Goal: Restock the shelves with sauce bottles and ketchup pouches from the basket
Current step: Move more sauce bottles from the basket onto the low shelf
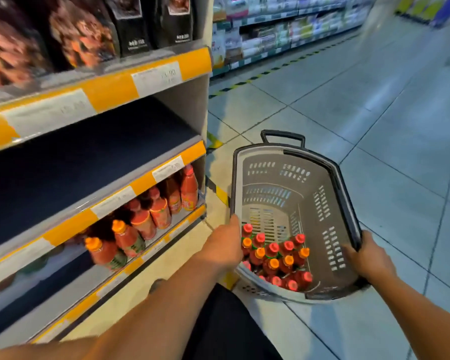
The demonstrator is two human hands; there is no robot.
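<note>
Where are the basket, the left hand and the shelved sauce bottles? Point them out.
basket (291, 152), head view, far rim.
left hand (225, 246), head view, back of hand.
shelved sauce bottles (160, 213), head view, one bottle's body.

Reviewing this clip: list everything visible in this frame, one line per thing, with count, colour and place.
basket: one, grey with dark rim and handle, on the floor right of the shelves
bottles in basket: more than a dozen, red with red or orange caps, bunched at the near end
bottles on shelf: about seven visible, red, orange or red caps, lower shelf
middle shelf: one, dark, no goods visible
dark pouches: several, black with food prints, top shelf
far aisle shelving: blurred pale packs, background
left hand: one, grips the basket's left rim
right hand: one, grips the right rim
</note>
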